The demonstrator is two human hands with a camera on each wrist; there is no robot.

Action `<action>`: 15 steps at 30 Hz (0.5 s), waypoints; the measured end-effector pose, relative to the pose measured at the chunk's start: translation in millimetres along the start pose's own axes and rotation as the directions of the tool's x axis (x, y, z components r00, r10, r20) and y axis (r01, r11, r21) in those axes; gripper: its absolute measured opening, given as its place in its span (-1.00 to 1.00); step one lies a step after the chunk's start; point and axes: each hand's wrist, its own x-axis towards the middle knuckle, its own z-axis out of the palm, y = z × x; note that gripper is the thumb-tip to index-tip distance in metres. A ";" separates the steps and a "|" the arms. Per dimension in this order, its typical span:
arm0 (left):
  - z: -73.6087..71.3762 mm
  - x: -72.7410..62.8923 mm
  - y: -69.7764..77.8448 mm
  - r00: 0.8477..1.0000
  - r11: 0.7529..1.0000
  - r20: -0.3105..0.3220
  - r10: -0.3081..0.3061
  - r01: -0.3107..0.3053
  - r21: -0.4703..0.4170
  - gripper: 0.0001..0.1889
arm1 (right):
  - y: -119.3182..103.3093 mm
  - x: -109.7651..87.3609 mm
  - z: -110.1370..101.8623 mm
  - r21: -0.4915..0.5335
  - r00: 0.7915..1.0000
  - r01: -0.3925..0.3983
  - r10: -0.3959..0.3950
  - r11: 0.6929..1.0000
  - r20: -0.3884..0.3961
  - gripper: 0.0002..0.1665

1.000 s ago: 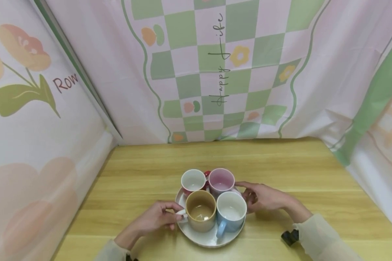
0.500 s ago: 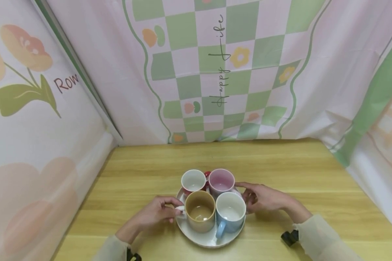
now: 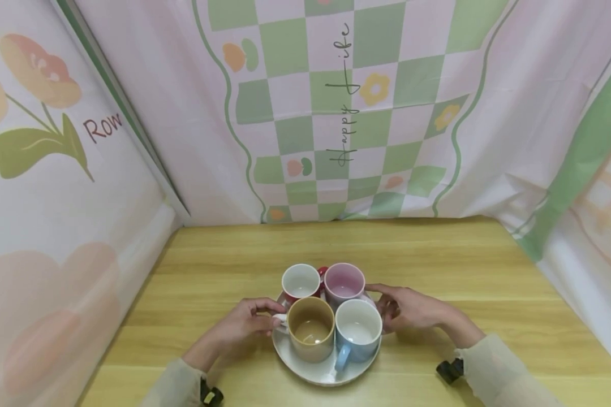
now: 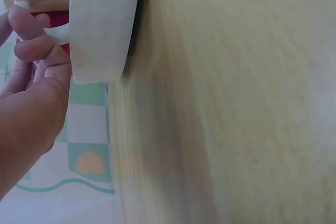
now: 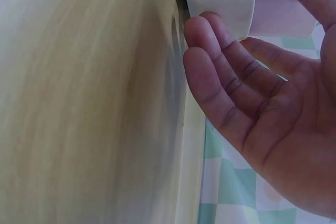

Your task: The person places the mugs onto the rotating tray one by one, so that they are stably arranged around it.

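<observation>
A round white dish [image 3: 321, 374] with a raised wall holds a tan mug [image 3: 312, 346], a light-blue mug [image 3: 358, 342], a pink mug [image 3: 344, 285] and a red mug with a white inside [image 3: 301, 282]. My left hand [image 3: 242, 328] pinches the tan mug's white handle [image 3: 281, 320] between thumb and fingers, at the dish's left side. On the right, my right hand [image 3: 414, 310] is beside the blue and pink mugs, its fingers loosely bent. In the right wrist view the fingertips [image 5: 202, 72] lie near the dish's wall; whether they touch is hard to tell.
The wooden table [image 3: 224, 254] extends around the dish on every side. A checkered curtain [image 3: 331, 141] hangs along the back edge, and a printed sheet [image 3: 56, 226] rises at the left.
My left hand has moved a little away from me, and the tan mug's handle has swung the same way with it. My right hand stays nearly still.
</observation>
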 end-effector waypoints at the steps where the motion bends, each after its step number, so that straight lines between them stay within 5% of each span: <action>1: -0.3 0.0 -0.8 1.000 1.000 0.002 0.003 -0.003 0.002 -0.59 | 0.2 0.1 0.0 -0.006 1.000 -0.001 0.001 1.000 -0.001 0.04; 9: -5.0 -5.1 -3.5 0.998 0.998 0.013 0.058 -0.059 0.039 -0.61 | 2.6 -0.6 -1.5 -0.059 1.000 0.014 -0.014 0.998 -0.014 -0.02; 15: -11.8 -8.5 -0.1 0.996 0.983 -0.033 0.081 -0.075 0.169 -0.60 | 5.2 0.8 -4.3 -0.123 0.998 -0.005 -0.002 0.992 -0.057 -0.17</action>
